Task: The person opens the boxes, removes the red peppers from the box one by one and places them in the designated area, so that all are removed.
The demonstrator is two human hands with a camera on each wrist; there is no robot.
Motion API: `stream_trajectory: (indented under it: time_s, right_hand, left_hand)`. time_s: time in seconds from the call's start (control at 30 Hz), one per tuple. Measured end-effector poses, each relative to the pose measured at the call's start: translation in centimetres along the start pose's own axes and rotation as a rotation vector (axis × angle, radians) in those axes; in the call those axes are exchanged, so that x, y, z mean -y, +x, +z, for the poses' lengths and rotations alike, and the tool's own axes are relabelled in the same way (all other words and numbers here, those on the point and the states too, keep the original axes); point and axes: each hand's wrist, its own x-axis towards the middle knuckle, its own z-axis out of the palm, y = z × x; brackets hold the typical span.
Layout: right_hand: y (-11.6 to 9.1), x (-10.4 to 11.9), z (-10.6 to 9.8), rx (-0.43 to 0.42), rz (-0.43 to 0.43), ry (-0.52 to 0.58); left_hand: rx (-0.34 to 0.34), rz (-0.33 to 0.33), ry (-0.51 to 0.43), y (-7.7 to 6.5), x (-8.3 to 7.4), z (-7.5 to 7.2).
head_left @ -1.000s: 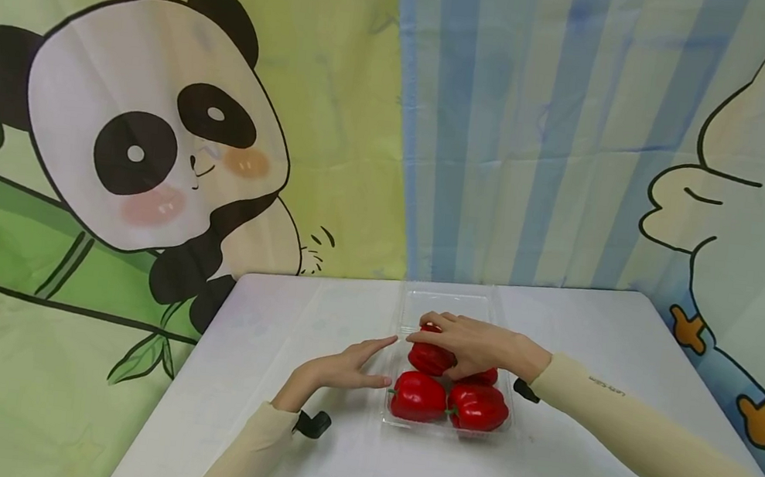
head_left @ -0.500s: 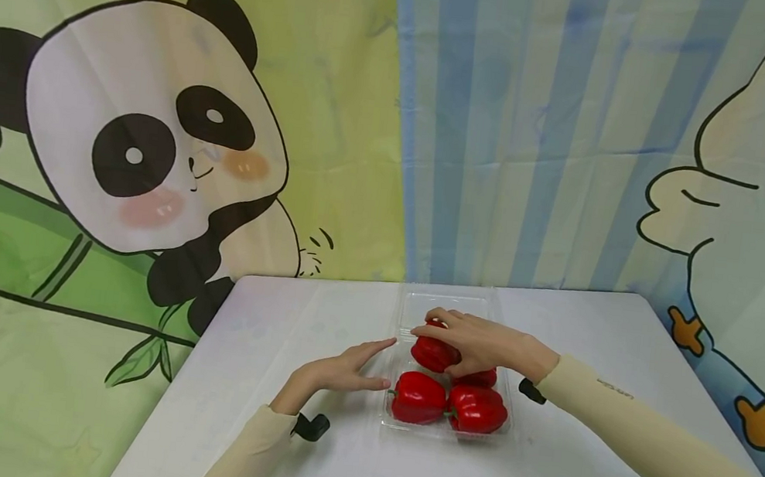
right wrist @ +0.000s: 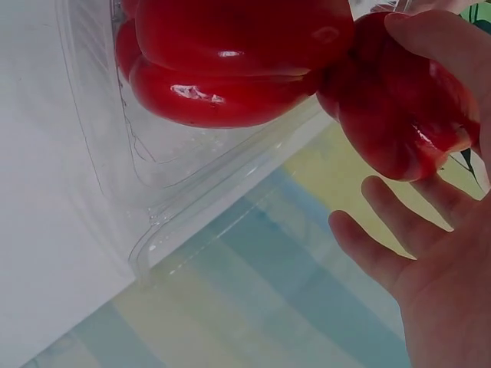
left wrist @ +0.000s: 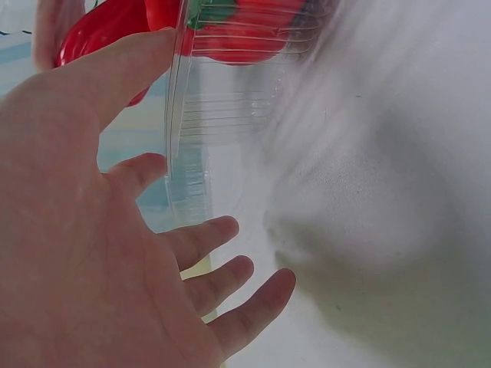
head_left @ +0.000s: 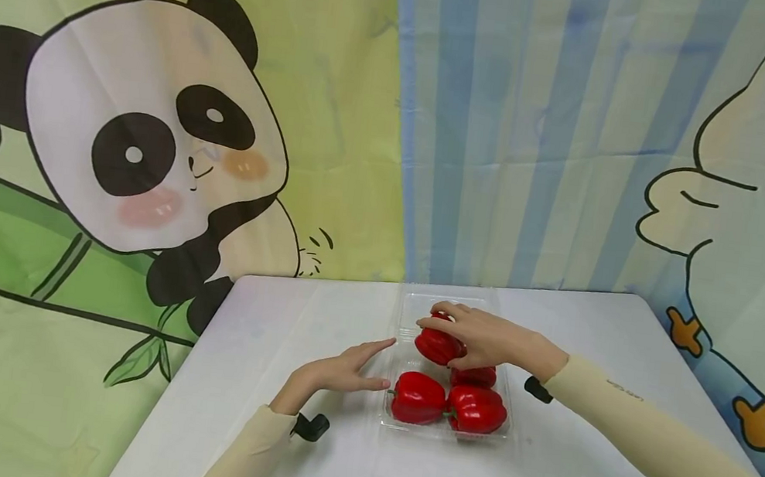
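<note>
My right hand (head_left: pixel 489 337) grips a red bell pepper (head_left: pixel 439 347) from above, thumb on one side and fingers on the other. That pepper is raised over the back left of a clear plastic clamshell box (head_left: pixel 398 427). Inside the box lie three more red peppers: a front-left pepper (head_left: pixel 418 398), a front-right pepper (head_left: pixel 476 410) and a back-right pepper (head_left: pixel 473 376), partly hidden. My left hand (head_left: pixel 341 366) is spread beside the box, and in the left wrist view its thumb (left wrist: pixel 123 73) reaches the clear side wall (left wrist: pixel 222 107).
The box's lid (head_left: pixel 414 304) lies folded back toward the rear edge of the white table (head_left: pixel 305 308). Behind the table hangs a printed curtain (head_left: pixel 340 110) with a panda and blue stripes. Each wrist carries a black camera mount (head_left: pixel 310 427).
My right hand has lifted the back-left pepper and shifted slightly right and up with it, baring the box floor and more of the back-right pepper. My left hand has stayed in place.
</note>
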Motion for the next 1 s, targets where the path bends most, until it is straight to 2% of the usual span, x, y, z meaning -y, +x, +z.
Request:
stream_trajectory:
  time_s: [0.5,0.77,1.0]
  right_hand:
    - [-1.5,-1.3,-0.5,-0.079,0.049,-0.015]
    - [-2.7,-2.0,-0.6,-0.086,0.119,-0.007]
    - [-4.1,-2.8,-0.8,-0.111,0.143,-0.033]
  left_hand:
    - [-0.008,0.013,0.007,0.0,0.2,0.1]
    - [-0.009,0.026,0.009,0.1,0.3,0.2]
    - [-0.012,0.035,0.019,0.0,0.3,0.1]
